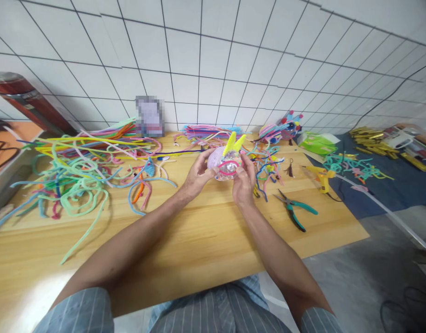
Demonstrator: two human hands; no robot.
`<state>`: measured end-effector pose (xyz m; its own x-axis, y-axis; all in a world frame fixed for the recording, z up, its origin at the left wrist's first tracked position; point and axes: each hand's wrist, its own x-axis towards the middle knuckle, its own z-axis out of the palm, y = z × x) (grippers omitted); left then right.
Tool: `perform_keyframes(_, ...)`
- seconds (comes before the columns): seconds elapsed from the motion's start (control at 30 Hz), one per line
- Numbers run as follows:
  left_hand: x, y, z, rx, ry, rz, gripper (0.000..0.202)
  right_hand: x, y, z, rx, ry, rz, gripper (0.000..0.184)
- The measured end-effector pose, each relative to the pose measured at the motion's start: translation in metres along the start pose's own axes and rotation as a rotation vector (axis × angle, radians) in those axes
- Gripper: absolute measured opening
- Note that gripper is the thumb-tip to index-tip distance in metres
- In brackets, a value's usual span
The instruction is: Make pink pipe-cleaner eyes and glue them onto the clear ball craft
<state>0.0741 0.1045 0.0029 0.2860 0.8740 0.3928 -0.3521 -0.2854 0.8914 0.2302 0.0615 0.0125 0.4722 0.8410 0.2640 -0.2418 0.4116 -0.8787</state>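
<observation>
I see 1 lilac craft piece (220, 158) mid-frame, long axis roughly sideways, its 2 yellow ears (230, 144) pointing up. The left hand (201, 170) and right hand (245, 178) each have a half-curled grip on it. Right of centre lie 1 pair of pliers (290, 207) on the worktop (206, 240) and 1 yellow glue gun (323, 175).

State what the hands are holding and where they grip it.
A small craft piece: the left hand holds its lilac side, the right hand the opposite side. Its yellow prongs stick up between, ungripped.
</observation>
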Motion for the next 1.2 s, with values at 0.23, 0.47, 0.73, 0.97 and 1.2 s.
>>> perform_keyframes(0.23, -0.002, 0.000, 0.003, -0.138, 0.008, -0.078, 0.074, -0.001, 0.009, -0.005, -0.006, -0.041, 0.026, 0.061)
perform_keyframes(0.47, -0.003, -0.004, 0.001, -0.180, 0.003, -0.111, 0.071, -0.001, 0.017, -0.008, 0.017, -0.034, 0.054, 0.060)
perform_keyframes(0.73, 0.000, -0.012, -0.001, -0.137, 0.091, -0.111, 0.074, -0.001, 0.015, -0.005, -0.028, -0.010, 0.030, 0.058)
perform_keyframes(0.97, 0.003, -0.017, -0.003, -0.095, 0.126, -0.092, 0.074, 0.000, -0.009, -0.010, -0.289, -0.027, -0.276, 0.064)
perform_keyframes(1.2, 0.003, -0.007, -0.004, -0.246, 0.081, -0.209, 0.068, -0.006, -0.042, -0.003, -0.318, -0.050, -0.307, 0.047)
